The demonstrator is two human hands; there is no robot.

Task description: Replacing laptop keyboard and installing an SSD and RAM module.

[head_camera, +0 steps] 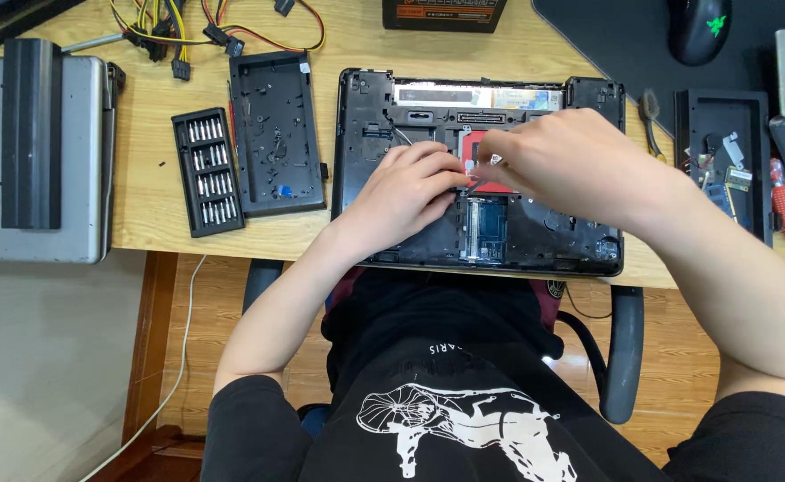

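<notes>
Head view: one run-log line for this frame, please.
left hand: on opened laptop, beside red part | right hand: over same spot, grip unclear | bit set: left of laptop | removed panel: beside bit set

- Setting: a home or small-office electronics repair station.
- Evidence: wooden table [321,228] carrying an opened laptop base [383,116], screwdriver bit set [207,171], loose wiring harness [174,36], mouse [698,29] on pad; office chair beneath.
</notes>
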